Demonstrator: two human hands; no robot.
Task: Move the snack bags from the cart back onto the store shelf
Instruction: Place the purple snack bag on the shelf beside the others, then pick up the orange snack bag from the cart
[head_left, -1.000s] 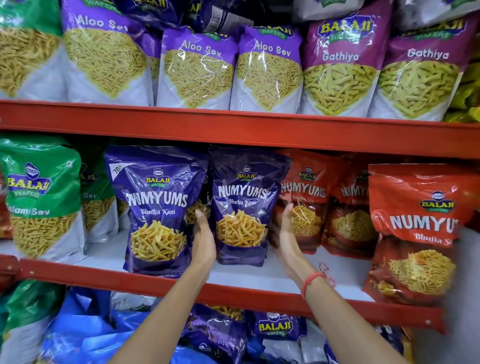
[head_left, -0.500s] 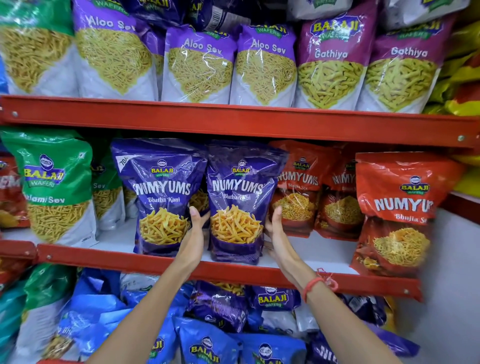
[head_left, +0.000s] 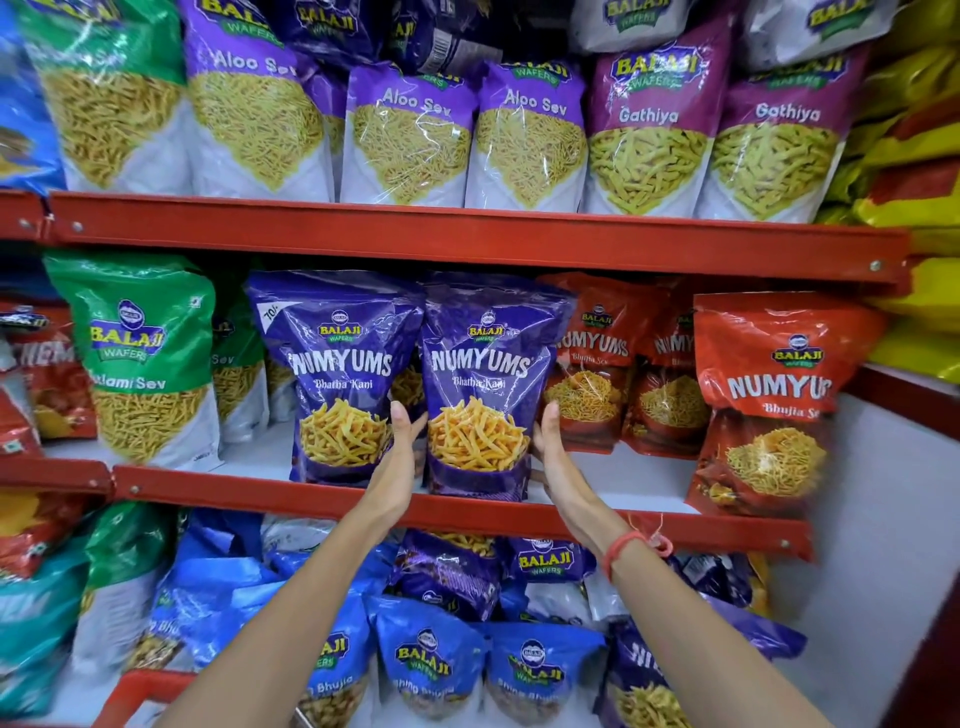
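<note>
A purple Numyums Bhatha Kani bag (head_left: 485, 384) stands upright on the middle red shelf (head_left: 322, 501). My left hand (head_left: 402, 447) presses flat against its left side and my right hand (head_left: 550, 447) against its right side, so both hands clasp the bag between them. A second purple Numyums bag (head_left: 337, 374) stands right beside it on the left, partly behind my left hand. No cart is in view.
Red Numyums Bhujia bags (head_left: 769, 400) stand to the right, and a green Ratlami Sev bag (head_left: 145, 358) to the left. Aloo Sev and Gathiya bags (head_left: 644, 124) fill the shelf above. Blue bags (head_left: 431, 665) crowd the shelf below. A white wall (head_left: 883, 519) lies on the right.
The view has shifted a little closer and lower. Both hands stay on the sides of the purple bag, which now stands nearer its purple neighbour.
</note>
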